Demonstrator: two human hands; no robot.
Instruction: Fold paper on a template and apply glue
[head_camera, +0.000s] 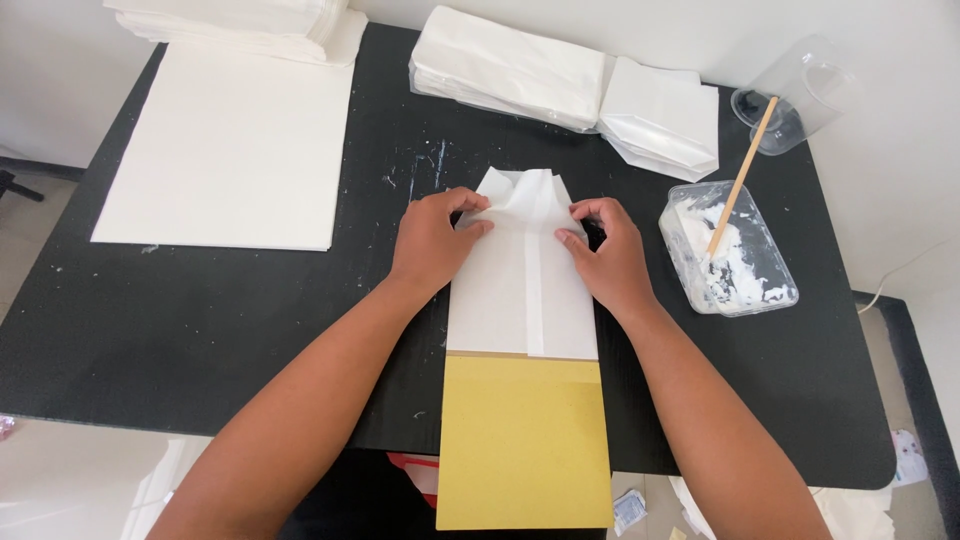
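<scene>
Hands (437, 240) (605, 250) press white paper bag (520, 290).

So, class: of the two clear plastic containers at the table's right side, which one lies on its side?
The empty clear cup at the far right corner lies tipped over; the rectangular tub stands upright, holding white paste and a wooden stick.

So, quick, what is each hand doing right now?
Left hand: fingers bent, pinching the folded top of the white paper bag.
Right hand: fingers bent, pressing the same fold from the other side.
</scene>
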